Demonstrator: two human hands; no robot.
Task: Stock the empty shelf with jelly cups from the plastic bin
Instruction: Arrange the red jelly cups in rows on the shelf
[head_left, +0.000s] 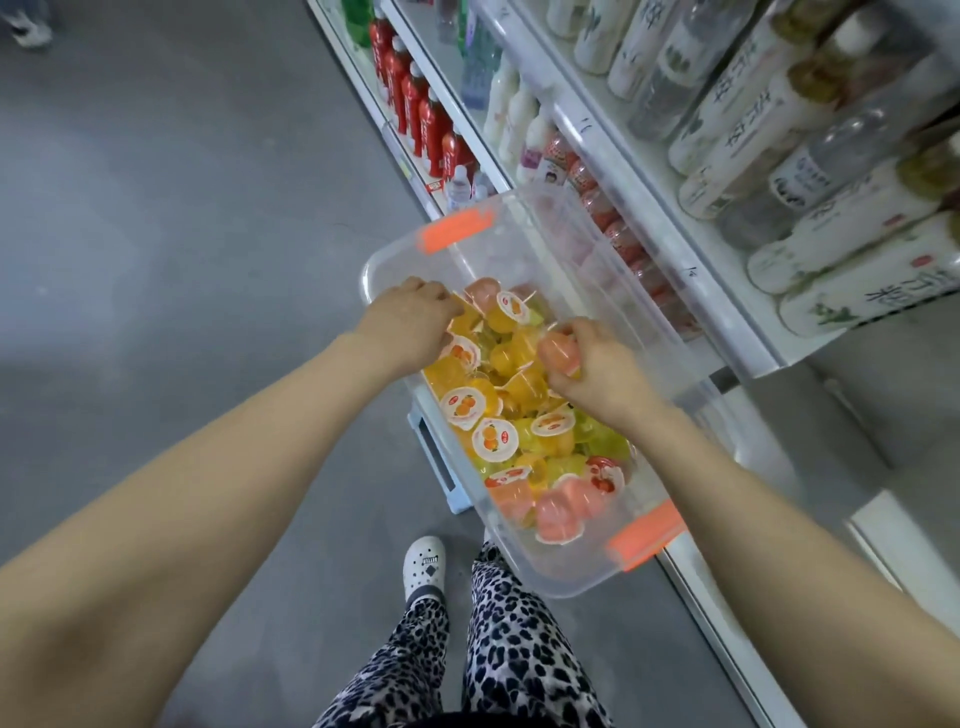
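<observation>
Step in hand, as I judge it: picking cups out of the bin (566, 582) to carry across to the shelf (831, 431) on the right.

- Jelly cups (488, 436): loose heap in the bin, orange, yellow, green and pink, lying every way up. Far end of the bin is bare.
- Right hand (597, 374): fingers and thumb curled round a pink cup (557, 352), held just above the heap at mid-bin, right side.
- Left hand (410, 325): at the far-left part of the heap, fingers bent down onto an orange cup (464, 313). Fingertips hidden, so I cannot tell whether it has a real grip or only touches.
- A row of red-lidded cups (621, 241) already stands on the shelf level beyond the bin's right wall.

To do it well:
- Take each cup by its body, not by the foil tab. The lids look thin.
- Lift straight up clear of the neighbours so none gets dragged over the rim.
- Turn it lid-up before setting it down, close against the standing row.
- Mind the bin's tall right wall when crossing.
</observation>
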